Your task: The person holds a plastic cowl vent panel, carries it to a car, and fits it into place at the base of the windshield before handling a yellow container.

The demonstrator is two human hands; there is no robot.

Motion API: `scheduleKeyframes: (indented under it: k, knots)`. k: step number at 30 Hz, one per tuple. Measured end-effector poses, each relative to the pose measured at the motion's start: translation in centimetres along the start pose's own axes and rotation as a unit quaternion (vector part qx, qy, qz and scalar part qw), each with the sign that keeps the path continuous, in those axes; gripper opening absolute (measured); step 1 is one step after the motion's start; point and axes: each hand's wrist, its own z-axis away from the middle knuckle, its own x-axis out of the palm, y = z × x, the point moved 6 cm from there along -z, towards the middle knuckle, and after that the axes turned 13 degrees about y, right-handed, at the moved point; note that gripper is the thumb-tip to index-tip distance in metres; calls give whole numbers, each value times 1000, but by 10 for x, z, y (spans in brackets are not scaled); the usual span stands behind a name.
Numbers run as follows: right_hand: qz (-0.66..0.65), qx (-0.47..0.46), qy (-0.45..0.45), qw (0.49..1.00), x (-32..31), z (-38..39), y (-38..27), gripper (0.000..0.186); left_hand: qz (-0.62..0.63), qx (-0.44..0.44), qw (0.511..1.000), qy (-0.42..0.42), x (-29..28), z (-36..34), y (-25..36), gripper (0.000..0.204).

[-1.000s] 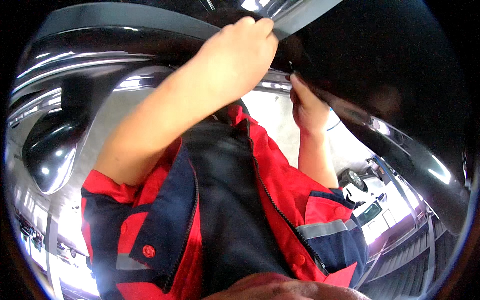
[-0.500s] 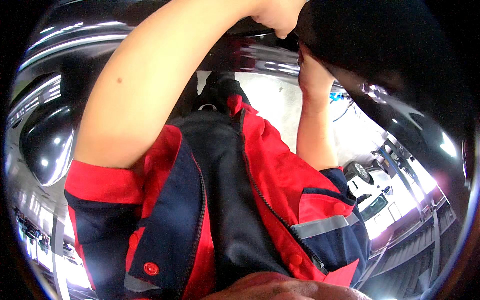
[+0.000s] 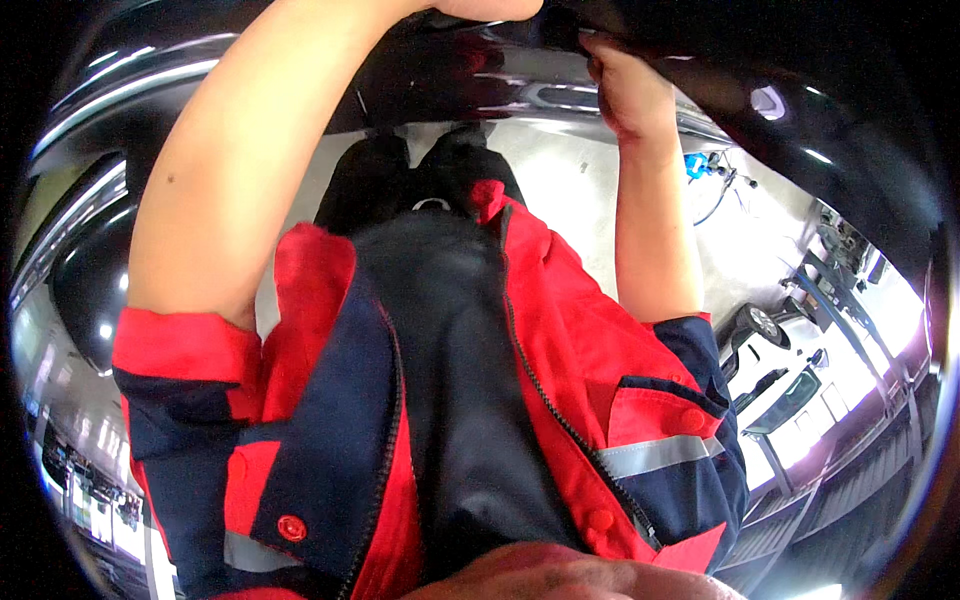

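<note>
My left hand (image 3: 490, 8) is at the upper edge of the view, against glossy black car bodywork (image 3: 420, 80). Only its lower side shows; the fingers are cut off. To its right, my right hand (image 3: 637, 97) is raised with its fingers curled in at the edge of a large dark panel (image 3: 760, 50). That panel hides part of the fingers, and whatever they hold cannot be made out. Both bare forearms reach up from rolled red and navy sleeves.
A black car side mirror (image 3: 95, 270) stands out at the left. Pale floor (image 3: 570, 190) shows below the bodywork. Farther right are a blue object with a cable (image 3: 697, 165), a white vehicle (image 3: 780, 390) and metal framework (image 3: 840, 300).
My left hand has moved left and up, partly out of view. My right hand has moved slightly up and right, so the two are farther apart. More floor shows between my arms.
</note>
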Motion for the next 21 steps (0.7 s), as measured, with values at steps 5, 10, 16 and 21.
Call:
scheduleKeyframes:
  k: [5, 10, 16, 21]
  knots:
    - [196, -163, 62, 965, -3, 45, -32, 14, 55, -35, 978, 200, -1, 32, -11, 34]
    - [363, -390, -27, 846, 38, 118, -75, 44, -23, 77, 919, 386, 27, 105, -23, 24]
    - [609, -642, -76, 460, 126, 107, -146, 52, -136, 34, 912, 385, 55, 112, -24, 50]
    - [688, -591, -175, 383, 142, 61, -134, 51, -117, 26, 895, 430, 56, 126, -34, 51]
